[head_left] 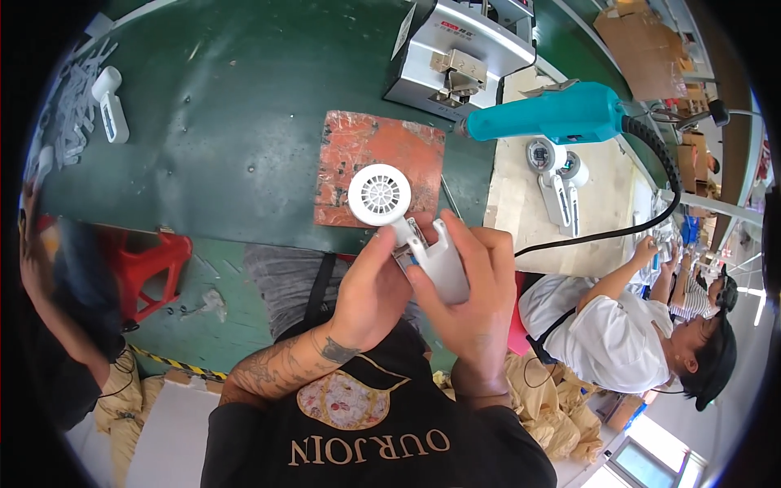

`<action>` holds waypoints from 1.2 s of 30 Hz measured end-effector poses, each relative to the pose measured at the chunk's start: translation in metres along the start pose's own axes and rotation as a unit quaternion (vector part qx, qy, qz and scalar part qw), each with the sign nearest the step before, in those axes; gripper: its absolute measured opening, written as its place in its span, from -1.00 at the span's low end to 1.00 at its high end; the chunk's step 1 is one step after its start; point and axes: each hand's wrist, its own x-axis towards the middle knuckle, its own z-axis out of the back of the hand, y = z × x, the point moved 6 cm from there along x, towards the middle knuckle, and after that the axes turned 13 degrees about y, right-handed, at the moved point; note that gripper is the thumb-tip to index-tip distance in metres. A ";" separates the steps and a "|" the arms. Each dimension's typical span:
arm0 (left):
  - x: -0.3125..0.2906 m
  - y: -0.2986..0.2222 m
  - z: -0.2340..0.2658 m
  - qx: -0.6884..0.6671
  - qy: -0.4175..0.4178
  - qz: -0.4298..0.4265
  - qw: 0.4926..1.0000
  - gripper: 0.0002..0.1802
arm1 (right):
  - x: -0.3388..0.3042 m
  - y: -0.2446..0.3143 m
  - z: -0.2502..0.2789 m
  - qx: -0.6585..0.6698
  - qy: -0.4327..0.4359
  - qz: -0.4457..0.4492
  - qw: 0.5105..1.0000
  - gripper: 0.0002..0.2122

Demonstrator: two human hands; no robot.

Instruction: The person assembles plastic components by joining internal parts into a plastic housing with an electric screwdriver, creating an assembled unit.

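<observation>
Between my two hands is a white handheld fan (379, 195), its round slotted head lying over the near part of a worn orange-red board (382, 138). The handle is opened up, with small inner parts showing near the neck. My left hand (366, 285) grips the fan at its neck and handle, thumb just under the head. In my right hand (480, 285) is a white handle cover (446, 268), held by thumb and fingers against the handle at a slant. My fingers hide much of the handle's inside.
A teal electric screwdriver (545, 115) with a black cord hangs right of the board. Behind it stands a silver-and-black machine (460, 61). Two white fans (556, 183) lie on cardboard; another fan (111, 106) lies left near pale strips (77, 106). People sit on both sides.
</observation>
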 end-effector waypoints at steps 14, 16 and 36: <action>-0.006 0.000 0.002 0.107 -0.020 0.009 0.994 -0.32 | 0.003 -0.003 -0.025 -0.028 0.004 0.055 0.998 -0.46; -0.006 -0.001 0.001 0.091 -0.008 -0.003 0.996 -0.39 | 0.003 -0.006 -0.024 -0.014 0.010 0.054 0.998 -0.43; 0.006 -0.047 -0.005 0.116 0.081 -0.104 0.985 -0.40 | -0.009 -0.040 -0.042 0.232 0.084 0.104 0.964 -0.61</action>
